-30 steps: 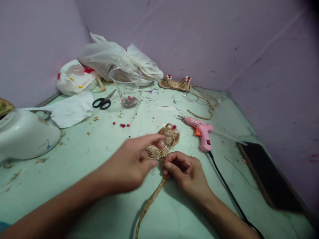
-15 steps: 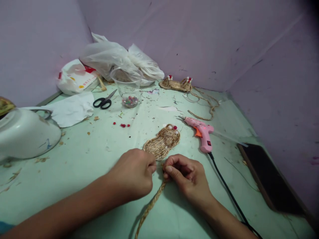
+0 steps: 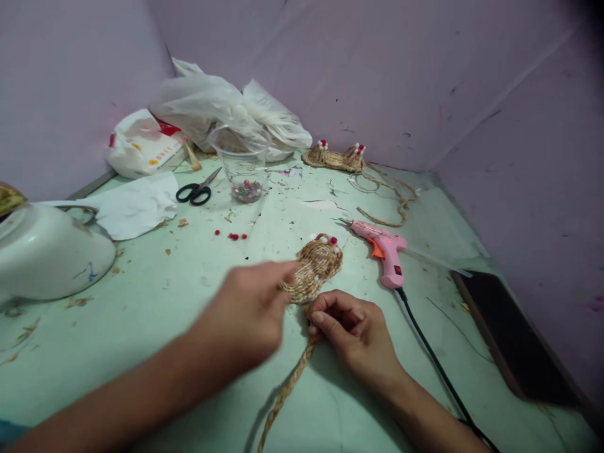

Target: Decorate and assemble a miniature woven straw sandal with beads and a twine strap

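At centre of frame, coil [image 3: 321,264] wound, beads [image 3: 333,241] at upper end; cord [image 3: 286,390] below, tail unwound. Right hand [image 3: 361,333] pinches cord; left hand [image 3: 243,314] apart from it, blurred at coil's edge, grip unclear.

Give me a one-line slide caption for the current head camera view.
Right hand pinching braided cord beside a woven piece, with a pink glue gun lying to the right.
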Demonstrator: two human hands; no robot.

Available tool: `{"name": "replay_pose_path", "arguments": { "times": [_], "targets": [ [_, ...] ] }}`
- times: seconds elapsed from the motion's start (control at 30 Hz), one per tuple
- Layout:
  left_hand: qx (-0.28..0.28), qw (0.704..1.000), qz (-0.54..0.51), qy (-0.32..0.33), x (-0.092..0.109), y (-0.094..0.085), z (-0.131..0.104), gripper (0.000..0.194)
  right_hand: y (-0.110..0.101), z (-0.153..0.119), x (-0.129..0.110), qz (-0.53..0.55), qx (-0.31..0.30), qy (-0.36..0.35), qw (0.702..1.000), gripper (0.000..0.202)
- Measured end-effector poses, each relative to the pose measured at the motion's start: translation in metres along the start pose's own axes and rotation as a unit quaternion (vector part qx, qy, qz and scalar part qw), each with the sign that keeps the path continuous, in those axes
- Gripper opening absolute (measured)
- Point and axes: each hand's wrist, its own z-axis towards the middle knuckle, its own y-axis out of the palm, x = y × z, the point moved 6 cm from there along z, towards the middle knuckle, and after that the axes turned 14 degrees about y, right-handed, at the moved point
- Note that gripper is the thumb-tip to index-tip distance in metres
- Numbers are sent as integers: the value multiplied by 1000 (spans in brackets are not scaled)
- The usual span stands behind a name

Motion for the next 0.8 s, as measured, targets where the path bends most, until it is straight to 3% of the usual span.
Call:
{"name": "replay_pose_path", "arguments": {
  "times": [0.07, 0.17, 0.5, 0.63, 0.8],
  "targets": [
    [-23, 996, -66, 51, 15, 28, -4, 20, 0, -1, -1, -7, -7, -10, 1000, 10],
    [-20, 997, -69, 38, 18, 45, -9, 20, 0, -2, -1, -18, -8, -29, 999, 9],
    [-24, 998, 11, 58, 16, 50, -16, 23, -1, 0, 2, -22, 6, -34, 999, 7],
    [-15, 999, -15, 27, 7, 52, -17, 21, -2, -1, 3, -22, 16, -26, 999, 6],
    [4, 998, -21, 56, 6, 48, -10, 22, -1, 1, 3, -18, 9, -19, 1000, 8]
  ]
}}
